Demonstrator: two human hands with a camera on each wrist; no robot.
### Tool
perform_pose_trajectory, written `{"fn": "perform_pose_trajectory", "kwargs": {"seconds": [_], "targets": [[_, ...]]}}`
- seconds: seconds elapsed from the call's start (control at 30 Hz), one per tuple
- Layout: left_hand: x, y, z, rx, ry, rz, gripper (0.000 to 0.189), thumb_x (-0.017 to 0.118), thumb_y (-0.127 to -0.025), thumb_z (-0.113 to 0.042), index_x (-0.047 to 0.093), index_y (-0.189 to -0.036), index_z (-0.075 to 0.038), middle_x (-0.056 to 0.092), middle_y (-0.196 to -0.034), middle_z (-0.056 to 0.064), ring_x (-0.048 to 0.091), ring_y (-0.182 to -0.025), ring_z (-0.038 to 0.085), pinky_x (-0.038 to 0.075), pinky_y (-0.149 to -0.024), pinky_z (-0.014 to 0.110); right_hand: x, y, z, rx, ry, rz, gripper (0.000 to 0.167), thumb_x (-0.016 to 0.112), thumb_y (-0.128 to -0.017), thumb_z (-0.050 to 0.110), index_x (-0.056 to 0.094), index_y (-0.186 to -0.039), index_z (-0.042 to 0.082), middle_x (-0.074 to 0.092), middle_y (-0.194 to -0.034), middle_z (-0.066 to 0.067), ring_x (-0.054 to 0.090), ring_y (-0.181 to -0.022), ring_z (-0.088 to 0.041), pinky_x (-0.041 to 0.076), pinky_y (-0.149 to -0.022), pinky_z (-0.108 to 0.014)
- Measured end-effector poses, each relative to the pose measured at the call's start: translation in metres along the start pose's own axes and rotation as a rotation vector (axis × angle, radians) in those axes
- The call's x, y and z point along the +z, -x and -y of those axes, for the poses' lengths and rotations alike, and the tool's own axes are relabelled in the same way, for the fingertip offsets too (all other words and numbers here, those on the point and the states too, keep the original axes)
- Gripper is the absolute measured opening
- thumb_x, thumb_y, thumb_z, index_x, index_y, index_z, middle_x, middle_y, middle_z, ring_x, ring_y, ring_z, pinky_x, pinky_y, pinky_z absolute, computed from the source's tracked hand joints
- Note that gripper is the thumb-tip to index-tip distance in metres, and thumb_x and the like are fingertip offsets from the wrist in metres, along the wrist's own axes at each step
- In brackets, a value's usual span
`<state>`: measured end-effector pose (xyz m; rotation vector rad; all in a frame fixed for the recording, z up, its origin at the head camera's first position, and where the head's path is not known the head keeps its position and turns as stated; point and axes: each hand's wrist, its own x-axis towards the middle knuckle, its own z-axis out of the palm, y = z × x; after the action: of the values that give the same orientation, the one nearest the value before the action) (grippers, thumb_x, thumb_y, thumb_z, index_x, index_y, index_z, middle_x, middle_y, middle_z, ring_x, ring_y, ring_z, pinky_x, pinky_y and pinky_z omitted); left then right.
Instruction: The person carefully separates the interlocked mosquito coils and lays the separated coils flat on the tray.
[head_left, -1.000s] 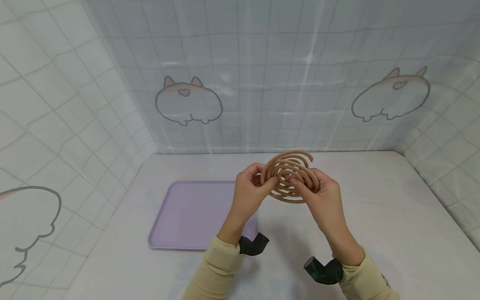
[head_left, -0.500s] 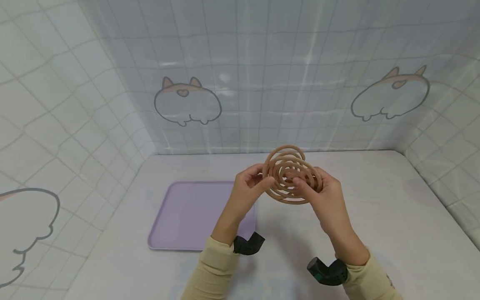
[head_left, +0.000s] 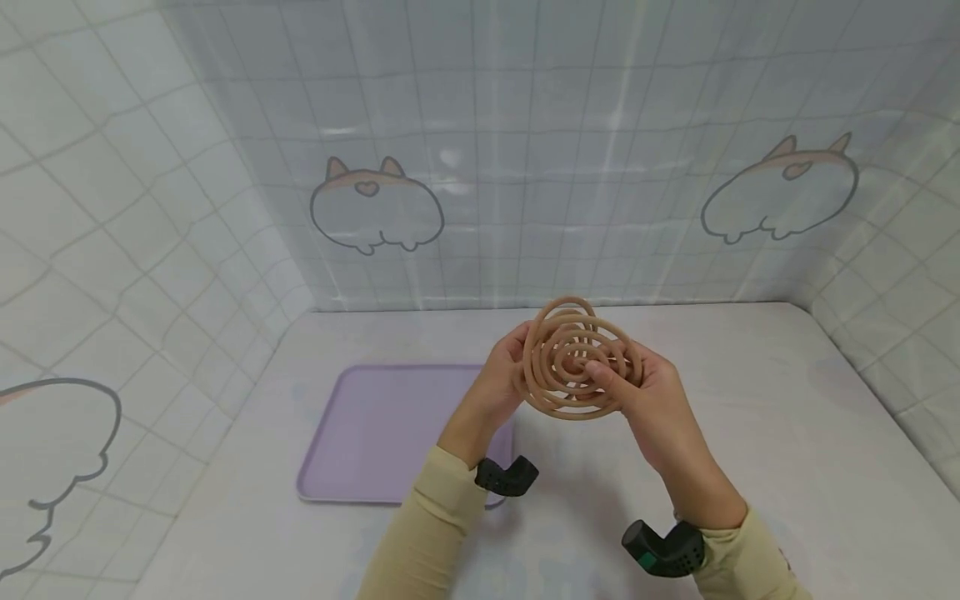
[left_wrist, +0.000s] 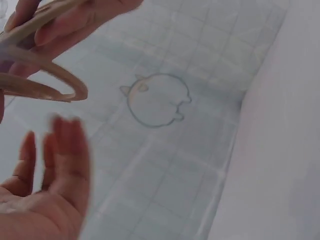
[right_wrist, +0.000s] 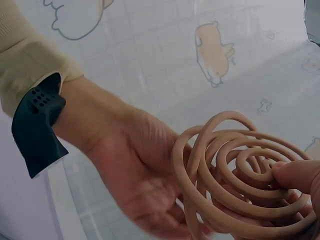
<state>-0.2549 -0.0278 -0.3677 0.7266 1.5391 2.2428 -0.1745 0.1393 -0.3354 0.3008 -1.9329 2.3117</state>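
A tan coil of smooth, spiral-wound rod point(head_left: 534, 367) is held above the table, its rings overlapping and some standing apart. My right hand point(head_left: 660, 408) pinches it, the thumb pressed near the spiral's centre; its other fingers are partly hidden behind the rings. At the coil's left side is my left hand point(head_left: 495, 383), its fingers partly covered by the rings in the head view. The left wrist view shows the left hand's fingers point(left_wrist: 70, 165) stretched out and apart from the coil point(left_wrist: 50, 65). From the right wrist, the left palm point(right_wrist: 135, 160) appears behind the coil's edge.
A flat lilac tray point(head_left: 390, 433) lies on the white table point(head_left: 750, 433), left of and partly behind the left forearm. Grid-patterned white sheets point(head_left: 510, 167) with animal drawings enclose the back and sides. Each wrist wears a dark camera mount point(head_left: 663, 550).
The left thumb has come off the front of the coil, and the left hand has loosened its grip. The coil has turned and tilted, its face now rounder toward me, while the right hand keeps its pinch.
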Motion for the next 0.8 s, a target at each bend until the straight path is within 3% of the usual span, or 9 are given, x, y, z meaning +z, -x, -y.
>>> {"fn": "perform_pose_trajectory", "kwargs": {"seconds": [0.1,0.2,0.27,0.37,0.43,0.5,0.67,0.8], "targets": [[0.0,-0.002,0.004,-0.006,0.008,0.131,0.071,0.067,-0.067,-0.06,0.052,-0.117,-0.012,0.056,-0.102,-0.005,0.049,-0.099,0.01,0.042,-0.085,0.028,-0.001,0.0,0.0,0.001,-0.011,0.008,0.015,0.056,-0.091,0.005,0.055,-0.104,-0.004,0.065,-0.09,-0.003,0.066,-0.082,-0.016,0.054,-0.072,-0.034],[0.005,-0.006,0.001,-0.039,0.03,0.312,0.065,0.065,-0.077,-0.052,0.053,-0.125,-0.01,0.058,-0.113,-0.003,0.052,-0.106,0.011,0.043,-0.09,0.03,0.0,0.0,0.001,-0.002,-0.008,0.01,0.016,0.056,-0.091,0.005,0.055,-0.106,-0.004,0.063,-0.087,-0.001,0.064,-0.08,-0.012,0.054,-0.071,-0.03],[0.01,-0.006,-0.003,-0.094,0.06,0.367,0.048,0.066,-0.082,-0.043,0.059,-0.119,-0.014,0.06,-0.112,-0.003,0.056,-0.104,0.012,0.046,-0.087,0.03,0.0,0.001,0.002,-0.002,0.007,-0.002,0.014,0.057,-0.091,0.005,0.056,-0.103,-0.002,0.057,-0.082,0.0,0.059,-0.079,-0.009,0.052,-0.07,-0.026],[0.011,-0.001,-0.004,-0.139,0.117,0.325,0.036,0.068,-0.079,-0.044,0.066,-0.104,-0.019,0.063,-0.099,-0.002,0.06,-0.09,0.011,0.049,-0.078,0.028,0.0,0.001,0.002,-0.003,0.039,-0.023,0.009,0.058,-0.09,0.007,0.055,-0.096,0.0,0.05,-0.076,0.002,0.052,-0.077,-0.008,0.048,-0.066,-0.022],[0.006,0.003,-0.001,-0.157,0.135,0.241,0.033,0.069,-0.077,-0.045,0.065,-0.099,-0.02,0.064,-0.089,-0.004,0.061,-0.079,0.01,0.05,-0.071,0.027,-0.001,0.001,0.002,-0.005,0.037,-0.034,0.008,0.058,-0.09,0.006,0.054,-0.093,0.0,0.055,-0.078,0.001,0.056,-0.081,-0.01,0.049,-0.069,-0.023],[0.002,0.005,0.003,-0.174,0.137,0.148,0.03,0.068,-0.082,-0.035,0.063,-0.102,-0.014,0.064,-0.083,-0.003,0.062,-0.073,0.01,0.05,-0.068,0.027,-0.002,0.001,0.002,-0.015,0.032,-0.042,0.009,0.058,-0.09,0.007,0.054,-0.092,-0.001,0.062,-0.083,-0.001,0.061,-0.084,-0.013,0.052,-0.071,-0.026],[-0.005,0.004,0.012,-0.192,0.118,0.027,0.03,0.047,-0.094,-0.003,0.047,-0.121,0.01,0.066,-0.084,0.001,0.063,-0.072,0.012,0.051,-0.066,0.026,-0.006,0.0,0.002,-0.025,-0.041,-0.046,0.008,0.057,-0.091,0.007,0.056,-0.091,-0.001,0.067,-0.088,-0.006,0.067,-0.081,-0.02,0.054,-0.073,-0.033],[-0.008,0.006,0.015,-0.195,0.235,0.003,0.023,0.044,-0.097,-0.005,0.05,-0.117,0.006,0.063,-0.084,0.001,0.06,-0.071,0.01,0.05,-0.065,0.024,-0.007,-0.001,0.002,0.01,-0.11,-0.032,0.006,0.055,-0.092,0.006,0.057,-0.091,0.001,0.066,-0.084,-0.005,0.068,-0.076,-0.018,0.053,-0.074,-0.033]]}}
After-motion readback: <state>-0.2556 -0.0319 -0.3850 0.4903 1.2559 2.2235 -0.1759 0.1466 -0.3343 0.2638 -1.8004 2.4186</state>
